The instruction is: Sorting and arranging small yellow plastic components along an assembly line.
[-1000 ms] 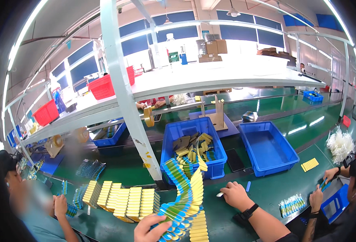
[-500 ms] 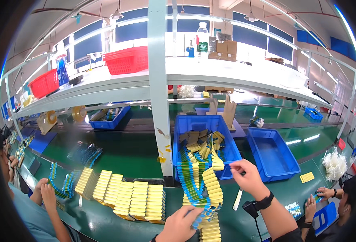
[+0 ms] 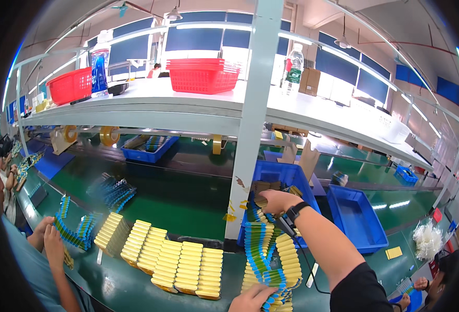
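A folded chain of small flat pieces (image 3: 256,244), yellow on one face and blue-green on the other, hangs over the near rim of a blue bin (image 3: 313,200) and trails onto the table. At the lower edge, my left hand (image 3: 251,300) pinches its blue-green part. My right hand (image 3: 279,202) is inside the bin with fingers bent together over the loose pieces; its fingertips are partly hidden. Brown and yellow pieces lie in the bin. To the left of the chain stand several neat stacks of yellow pieces (image 3: 180,265) in a row.
A white post (image 3: 250,104) rises just left of the bin, under a white shelf (image 3: 151,101). An empty blue tray (image 3: 357,218) sits to the right. A black cord (image 3: 308,270) runs by my right forearm. Co-workers' hands (image 3: 52,239) work at the left.
My right hand has moved from beside the bin's near right corner up and left into the bin. My left hand stays on the chain. The view has shifted left.
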The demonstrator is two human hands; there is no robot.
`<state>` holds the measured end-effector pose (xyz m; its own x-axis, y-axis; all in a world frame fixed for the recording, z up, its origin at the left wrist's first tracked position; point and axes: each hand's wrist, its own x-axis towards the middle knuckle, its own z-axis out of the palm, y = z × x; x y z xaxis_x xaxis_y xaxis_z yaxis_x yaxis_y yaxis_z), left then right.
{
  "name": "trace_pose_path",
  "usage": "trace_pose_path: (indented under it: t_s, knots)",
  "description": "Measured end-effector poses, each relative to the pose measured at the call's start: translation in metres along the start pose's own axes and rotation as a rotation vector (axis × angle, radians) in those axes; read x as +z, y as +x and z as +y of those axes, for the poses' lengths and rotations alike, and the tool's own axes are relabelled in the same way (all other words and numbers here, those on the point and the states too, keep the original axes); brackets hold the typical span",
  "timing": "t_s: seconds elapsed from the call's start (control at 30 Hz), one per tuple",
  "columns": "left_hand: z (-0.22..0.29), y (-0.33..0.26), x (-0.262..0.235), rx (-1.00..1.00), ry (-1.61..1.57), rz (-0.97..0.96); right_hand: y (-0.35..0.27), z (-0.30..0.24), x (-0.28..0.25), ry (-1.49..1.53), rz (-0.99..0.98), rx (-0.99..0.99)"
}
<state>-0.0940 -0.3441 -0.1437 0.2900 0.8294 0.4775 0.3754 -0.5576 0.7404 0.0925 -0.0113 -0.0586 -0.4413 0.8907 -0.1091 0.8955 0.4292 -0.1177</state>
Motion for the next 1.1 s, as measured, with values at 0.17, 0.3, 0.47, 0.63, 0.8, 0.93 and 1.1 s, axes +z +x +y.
trace_pose_path:
  t_s: [0.17,0.3,0.47,0.63,0.8,0.93,1.1]
  knots:
    - [-0.006,-0.002,-0.004,0.025,-0.015,0.037,0.025,-0.014,-0.002,-0.244,-0.225,0.097]
    - [-0.012,0.003,-0.001,0.065,-0.035,0.061,0.058,0.044,0.022,-0.145,-0.130,0.049]
    - [-0.012,0.004,-0.005,0.020,-0.025,0.071,0.033,0.016,-0.033,-0.172,0.154,-0.047]
    - [-0.012,0.005,-0.001,0.011,-0.018,0.061,-0.051,0.021,-0.078,-0.207,0.531,-0.111]
    - [-0.012,0.003,0.001,-0.034,-0.036,0.061,-0.160,-0.032,-0.116,-0.187,0.712,-0.167]
    - [-0.013,0.003,0.001,-0.101,-0.025,0.075,-0.233,-0.058,-0.124,-0.108,0.803,-0.315]
    - [-0.016,0.008,0.005,-0.148,-0.032,0.061,-0.297,-0.073,-0.122,-0.063,0.863,-0.366]
